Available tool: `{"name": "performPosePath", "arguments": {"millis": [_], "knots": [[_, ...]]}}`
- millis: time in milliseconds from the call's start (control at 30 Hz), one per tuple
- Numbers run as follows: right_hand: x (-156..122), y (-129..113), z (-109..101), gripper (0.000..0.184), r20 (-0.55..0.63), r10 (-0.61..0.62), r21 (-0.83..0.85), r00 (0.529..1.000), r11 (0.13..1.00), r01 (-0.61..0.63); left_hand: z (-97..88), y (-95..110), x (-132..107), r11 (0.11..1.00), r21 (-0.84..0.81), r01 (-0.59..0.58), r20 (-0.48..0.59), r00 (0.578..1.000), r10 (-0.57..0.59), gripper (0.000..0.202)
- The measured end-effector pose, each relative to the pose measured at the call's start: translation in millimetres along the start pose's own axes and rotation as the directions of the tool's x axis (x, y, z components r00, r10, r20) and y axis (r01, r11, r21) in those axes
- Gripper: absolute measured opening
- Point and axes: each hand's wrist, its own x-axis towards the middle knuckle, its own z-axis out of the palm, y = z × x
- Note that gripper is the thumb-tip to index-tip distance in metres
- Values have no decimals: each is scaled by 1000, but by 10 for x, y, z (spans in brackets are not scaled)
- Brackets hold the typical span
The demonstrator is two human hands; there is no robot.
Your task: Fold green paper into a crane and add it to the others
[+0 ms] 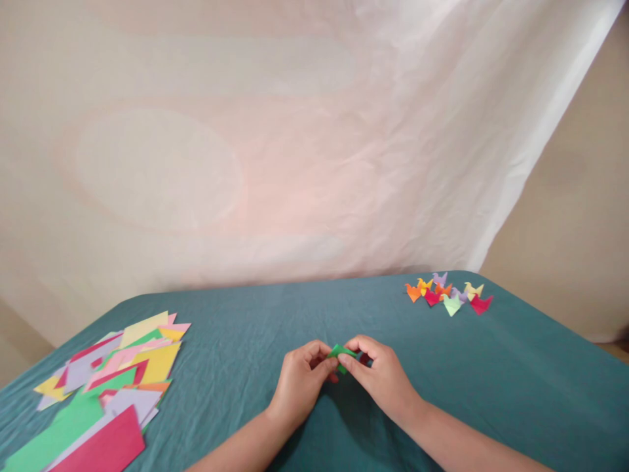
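Between my two hands, a small folded piece of green paper (340, 352) is held above the table near its middle. My left hand (304, 377) pinches its left side with thumb and forefinger. On the other side, my right hand (381, 370) grips it, the thumb lying across the front of the paper. Its upper corner and a lower bit show; the fingers cover the rest, so the exact folded form cannot be made out.
A spread pile of coloured paper sheets (162, 364) lies at the left of the table. Several small folded paper birds (452, 303) stand grouped at the back right. A dark green cloth (236, 373) covers the table, and a pale sheet (295, 164) hangs behind it.
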Motion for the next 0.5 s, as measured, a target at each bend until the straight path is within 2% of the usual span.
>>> {"name": "performPosePath", "arguments": {"millis": [267,400,500], "knots": [[6,-16,-13,13,2,-13,-12,1000,1000,13,9,-54,36,977,-200,80,36,997,-74,14],[23,8,-15,15,-19,65,64,998,996,-63,-10,-57,64,950,-282,133,80,990,-114,21],[46,48,-22,19,-8,142,176,990,975,-138,-35,-67,82,949,-275,155,62,988,-143,24]]}}
